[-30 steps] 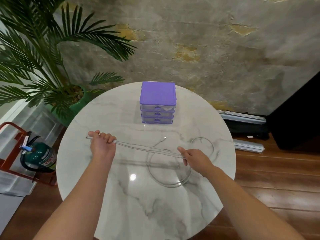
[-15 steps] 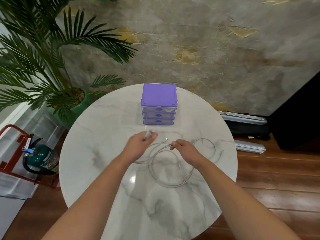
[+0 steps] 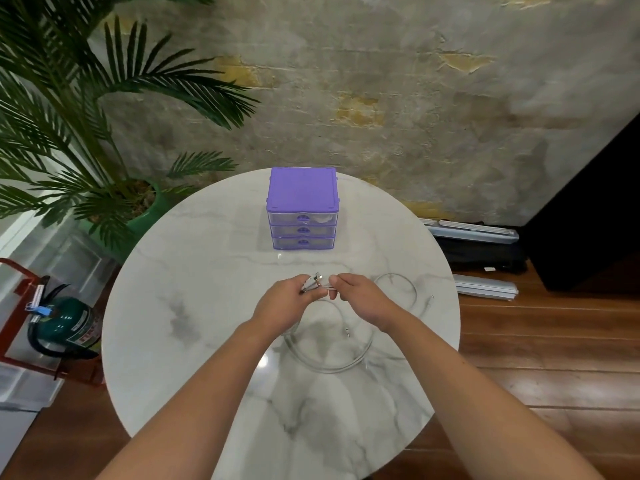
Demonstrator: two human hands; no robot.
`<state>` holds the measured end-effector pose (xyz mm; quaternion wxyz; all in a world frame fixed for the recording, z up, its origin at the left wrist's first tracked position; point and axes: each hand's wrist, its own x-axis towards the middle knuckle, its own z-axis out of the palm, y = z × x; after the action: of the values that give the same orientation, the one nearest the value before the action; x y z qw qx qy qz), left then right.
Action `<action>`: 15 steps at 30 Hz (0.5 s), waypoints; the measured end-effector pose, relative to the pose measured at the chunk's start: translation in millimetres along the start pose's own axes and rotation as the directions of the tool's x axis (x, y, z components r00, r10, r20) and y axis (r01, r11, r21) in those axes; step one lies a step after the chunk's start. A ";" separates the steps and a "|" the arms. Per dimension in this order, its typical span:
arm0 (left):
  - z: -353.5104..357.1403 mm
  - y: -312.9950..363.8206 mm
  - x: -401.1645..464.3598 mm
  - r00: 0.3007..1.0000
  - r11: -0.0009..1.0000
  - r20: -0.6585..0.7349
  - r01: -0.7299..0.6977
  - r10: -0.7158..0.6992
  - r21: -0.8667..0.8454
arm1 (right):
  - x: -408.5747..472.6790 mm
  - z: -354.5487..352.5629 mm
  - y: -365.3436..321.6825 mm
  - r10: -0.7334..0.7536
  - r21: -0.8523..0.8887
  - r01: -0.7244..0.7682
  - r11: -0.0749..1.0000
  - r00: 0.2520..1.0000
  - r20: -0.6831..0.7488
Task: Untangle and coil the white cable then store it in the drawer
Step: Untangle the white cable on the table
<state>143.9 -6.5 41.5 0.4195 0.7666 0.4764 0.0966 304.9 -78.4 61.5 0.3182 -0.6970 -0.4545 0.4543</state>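
Head cam: both hands meet mid-desk, w/ the white cable bunched between them. Left hand grips the gathered strands, plug ends poking out above its knuckles; right hand pinches the same bundle just beside it, fingertips nearly touching the left's. Below the hands one loose loop hangs down and lies on the desk toward the person, roughly round, so no clear long axis yet. A second thin loop lies right of the right hand; can't tell if it's the same cable or another.

Key relation: purple 3-drawer unit sits straight ahead of the hands, far side of the desk, fronts facing the person, near but apart. All three drawers look closed; top one has sth white inside. Both hands about equally near it. Judgement: coiling unfinished, and one hand must free up to pull a drawer. Nothing stands between hands and drawers.

Off-desk: potted palm and green fire extinguisher on the left.
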 end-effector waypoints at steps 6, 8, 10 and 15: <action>4.9 1.6 5.8 0.999 0.999 -0.047 0.001 -0.003 -0.048 | -7.4 -12.9 3.5 0.033 0.069 -0.033 0.997 0.999 -0.003; 4.8 -1.5 5.5 0.999 0.986 -0.048 0.014 -0.022 -0.165 | -10.1 -18.8 11.5 0.060 0.083 -0.058 0.995 0.998 -0.012; 2.2 -2.9 3.1 0.994 0.938 -0.038 0.080 -0.099 -0.337 | -13.1 -24.2 23.8 0.093 0.086 -0.091 0.992 0.996 -0.016; -4.6 -14.5 0.4 0.941 0.830 -0.167 0.166 -0.295 -0.532 | -15.6 -33.1 58.8 0.205 0.020 -0.204 0.979 0.973 -0.106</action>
<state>132.2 -0.9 33.5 0.5547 0.5465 0.5708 0.2604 353.0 -116.5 29.2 0.2972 -0.7620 -0.3605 0.4483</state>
